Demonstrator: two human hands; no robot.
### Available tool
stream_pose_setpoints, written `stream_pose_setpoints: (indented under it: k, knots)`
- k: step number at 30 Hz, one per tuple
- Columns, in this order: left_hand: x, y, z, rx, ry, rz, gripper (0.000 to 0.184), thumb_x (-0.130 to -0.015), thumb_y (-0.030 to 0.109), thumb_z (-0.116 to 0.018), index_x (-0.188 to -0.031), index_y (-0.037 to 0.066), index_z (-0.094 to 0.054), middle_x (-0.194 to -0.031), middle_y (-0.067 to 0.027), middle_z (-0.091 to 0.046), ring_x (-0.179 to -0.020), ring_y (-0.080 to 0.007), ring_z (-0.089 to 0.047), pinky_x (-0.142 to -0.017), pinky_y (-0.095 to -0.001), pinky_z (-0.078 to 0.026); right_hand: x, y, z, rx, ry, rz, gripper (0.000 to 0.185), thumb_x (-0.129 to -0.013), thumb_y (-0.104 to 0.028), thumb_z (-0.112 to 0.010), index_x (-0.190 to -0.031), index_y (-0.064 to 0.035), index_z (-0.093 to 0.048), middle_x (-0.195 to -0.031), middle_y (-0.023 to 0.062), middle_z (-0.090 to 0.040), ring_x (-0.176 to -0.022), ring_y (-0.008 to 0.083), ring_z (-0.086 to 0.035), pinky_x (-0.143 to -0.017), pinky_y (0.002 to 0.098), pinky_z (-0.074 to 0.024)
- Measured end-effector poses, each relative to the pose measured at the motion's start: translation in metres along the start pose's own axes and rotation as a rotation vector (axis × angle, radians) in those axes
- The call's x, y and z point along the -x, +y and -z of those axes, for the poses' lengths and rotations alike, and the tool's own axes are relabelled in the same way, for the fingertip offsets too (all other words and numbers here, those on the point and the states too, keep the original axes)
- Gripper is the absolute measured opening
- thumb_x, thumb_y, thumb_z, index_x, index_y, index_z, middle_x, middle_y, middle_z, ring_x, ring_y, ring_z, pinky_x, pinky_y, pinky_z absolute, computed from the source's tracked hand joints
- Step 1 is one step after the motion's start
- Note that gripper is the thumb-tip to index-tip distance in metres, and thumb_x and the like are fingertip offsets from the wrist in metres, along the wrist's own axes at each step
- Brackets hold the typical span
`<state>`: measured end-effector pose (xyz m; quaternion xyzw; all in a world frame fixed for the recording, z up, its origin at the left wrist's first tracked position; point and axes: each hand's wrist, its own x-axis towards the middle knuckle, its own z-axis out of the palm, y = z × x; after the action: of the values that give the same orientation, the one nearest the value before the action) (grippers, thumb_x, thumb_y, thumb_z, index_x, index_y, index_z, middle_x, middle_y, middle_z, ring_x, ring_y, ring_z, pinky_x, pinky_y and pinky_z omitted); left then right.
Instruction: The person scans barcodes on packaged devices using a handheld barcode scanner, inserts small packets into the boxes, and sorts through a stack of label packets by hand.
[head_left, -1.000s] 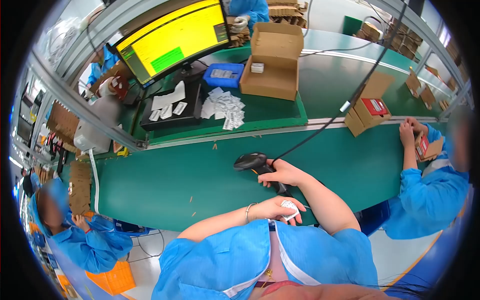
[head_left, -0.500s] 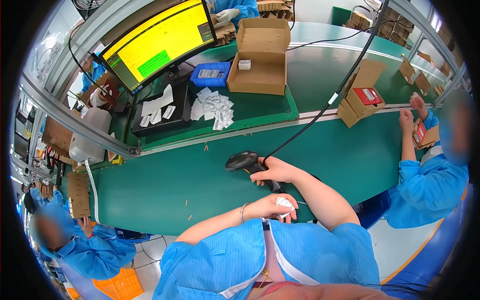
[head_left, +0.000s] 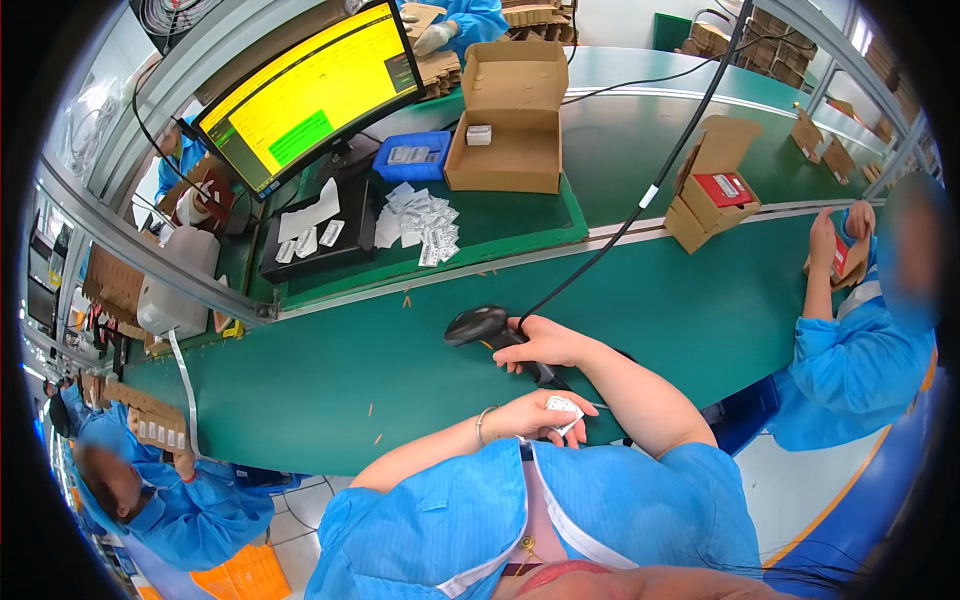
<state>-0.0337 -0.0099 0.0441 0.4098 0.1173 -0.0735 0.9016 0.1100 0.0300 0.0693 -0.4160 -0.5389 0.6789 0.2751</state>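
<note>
My right hand (head_left: 548, 343) is wrapped round the handle of a black barcode scanner (head_left: 478, 326), held over the green table with its head toward the left. A black cable runs from the scanner up to the upper right. Close to my chest, my left hand (head_left: 535, 416), with a bracelet at the wrist, is closed on a small stack of white labels (head_left: 565, 410) with dark print. Beyond the table's rail lies a loose pile of printed labels (head_left: 425, 222).
A monitor (head_left: 310, 95) with a yellow screen stands at the back left, near a blue tray (head_left: 412, 155) and an open cardboard box (head_left: 505, 150). Another box (head_left: 712, 190) holds something red. Co-workers in blue sit at the right (head_left: 850, 370) and left (head_left: 190, 510).
The view has shifted slightly. At left, the co-worker has tilted a cardboard piece, so its row of labels shows. The right co-worker's hands have come together at a small box. My grips are unchanged.
</note>
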Motion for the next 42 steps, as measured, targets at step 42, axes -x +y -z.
stream_pose_setpoints:
  k: [42]
  knots:
    - [-0.002, -0.011, -0.003, 0.070, -0.001, -0.143, 0.021, -0.096, 0.020, -0.051, -0.109, 0.004, -0.053, -0.071, -0.0001, -0.050, -0.056, -0.0071, -0.043, -0.049, -0.0207, -0.033, 0.000, 0.010, -0.004, -0.026, 0.039, 0.060, 0.032, -0.081, -0.023, -0.069, -0.097, 0.0011, -0.055, -0.077, 0.0054, -0.060, -0.065, 0.0106, -0.058, -0.060, 0.0247, -0.0487]
